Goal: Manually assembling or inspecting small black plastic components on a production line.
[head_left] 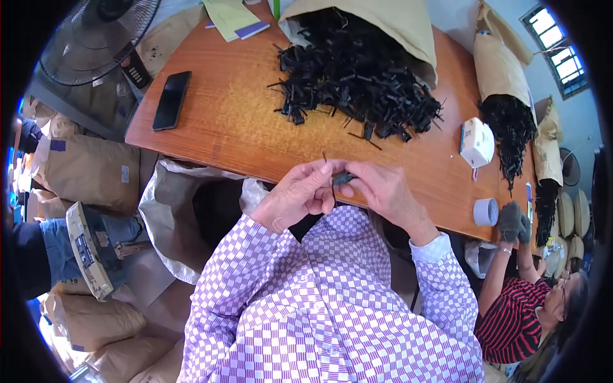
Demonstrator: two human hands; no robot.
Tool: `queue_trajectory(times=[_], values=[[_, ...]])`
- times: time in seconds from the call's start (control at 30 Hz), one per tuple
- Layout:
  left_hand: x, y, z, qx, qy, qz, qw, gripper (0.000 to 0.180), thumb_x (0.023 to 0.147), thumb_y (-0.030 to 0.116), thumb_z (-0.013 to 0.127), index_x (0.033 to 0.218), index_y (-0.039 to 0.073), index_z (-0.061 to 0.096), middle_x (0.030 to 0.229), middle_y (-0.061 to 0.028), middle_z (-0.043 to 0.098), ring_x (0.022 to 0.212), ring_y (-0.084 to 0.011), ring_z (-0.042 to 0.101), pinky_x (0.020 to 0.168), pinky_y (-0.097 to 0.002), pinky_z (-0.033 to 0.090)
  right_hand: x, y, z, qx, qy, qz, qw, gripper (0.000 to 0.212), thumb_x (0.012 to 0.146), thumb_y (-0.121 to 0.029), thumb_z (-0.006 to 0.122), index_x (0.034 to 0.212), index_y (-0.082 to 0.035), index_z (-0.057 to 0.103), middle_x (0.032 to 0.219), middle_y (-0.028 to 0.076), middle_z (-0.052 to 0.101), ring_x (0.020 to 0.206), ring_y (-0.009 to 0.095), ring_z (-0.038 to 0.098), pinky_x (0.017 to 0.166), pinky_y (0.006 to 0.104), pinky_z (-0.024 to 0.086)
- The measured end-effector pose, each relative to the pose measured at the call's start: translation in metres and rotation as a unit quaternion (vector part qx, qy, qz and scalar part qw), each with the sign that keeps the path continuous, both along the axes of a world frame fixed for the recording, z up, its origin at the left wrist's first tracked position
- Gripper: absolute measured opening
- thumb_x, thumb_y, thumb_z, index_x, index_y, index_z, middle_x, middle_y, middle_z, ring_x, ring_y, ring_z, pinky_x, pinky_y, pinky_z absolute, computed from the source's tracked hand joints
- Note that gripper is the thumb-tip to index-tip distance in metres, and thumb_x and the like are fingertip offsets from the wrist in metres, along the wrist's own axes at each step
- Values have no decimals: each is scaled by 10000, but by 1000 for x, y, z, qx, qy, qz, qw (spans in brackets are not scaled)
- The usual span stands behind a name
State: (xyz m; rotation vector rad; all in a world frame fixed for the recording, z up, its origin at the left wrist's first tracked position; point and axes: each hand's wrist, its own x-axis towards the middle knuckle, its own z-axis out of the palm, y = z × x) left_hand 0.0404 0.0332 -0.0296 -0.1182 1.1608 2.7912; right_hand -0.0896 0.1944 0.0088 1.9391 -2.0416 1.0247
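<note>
In front of my body, just over the table's near edge, both hands come together around a small black plastic part (343, 179). My right hand (388, 195) pinches its dark body between thumb and fingers. With thumb and fingertips closed, my left hand (295, 193) grips a thin black strip (325, 157) that sticks up and also runs down past the fingers. Whether strip and body are joined cannot be seen behind the fingertips. Beyond my hands, a heap of similar black plastic parts (357, 83) spills from a paper sack (389, 22) onto the wooden table (230, 121).
A phone (171, 101) lies left; a white box (477, 143) and tape roll (485, 212) sit right. An open white sack (163, 210) stands below the table's edge. At right a co-worker's gloved hands (511, 222) are near another spilling sack (501, 64). A fan (96, 38) stands far left.
</note>
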Motion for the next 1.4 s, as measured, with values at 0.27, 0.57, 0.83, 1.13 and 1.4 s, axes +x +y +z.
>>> queue_trajectory(times=[0.27,0.57,0.83,1.13,1.4], values=[[9,1,-29,219,-2,-52,974,576,904,418,579,1287,14,432,958,-196,620,537,-124,571,472,-174,442,-11,-7,-13,81,11,98,992,329,689,-141,702,1005,-82,633,710,6,534,591,162,589,492,294,484],[11,-12,-1,102,-98,58,988,315,938,197,579,1194,37,486,953,-144,649,636,-143,639,514,-193,484,-8,-32,-26,48,-147,57,986,356,807,-126,667,1144,-57,574,790,49,591,621,163,585,521,267,469],[-5,-10,2,-355,-29,248,901,375,898,-55,552,1258,14,469,986,-90,614,839,-120,635,719,-254,538,25,-52,-28,72,-659,-32,748,416,1014,-257,421,1322,22,402,757,-20,502,599,34,430,526,175,341],[-9,-4,-8,-413,-50,289,862,358,892,-60,563,1243,8,545,973,-7,591,842,-54,563,702,-192,496,29,-59,-40,55,-670,-48,739,381,1010,-223,438,1305,18,417,764,-26,485,596,29,421,514,173,342],[-11,-2,-9,-556,-15,321,766,321,836,-85,597,1140,15,626,912,-106,672,723,-132,644,621,-244,509,32,-58,-49,54,-668,-46,740,348,1008,-203,449,1305,-25,423,773,-31,467,619,29,418,529,173,347]])
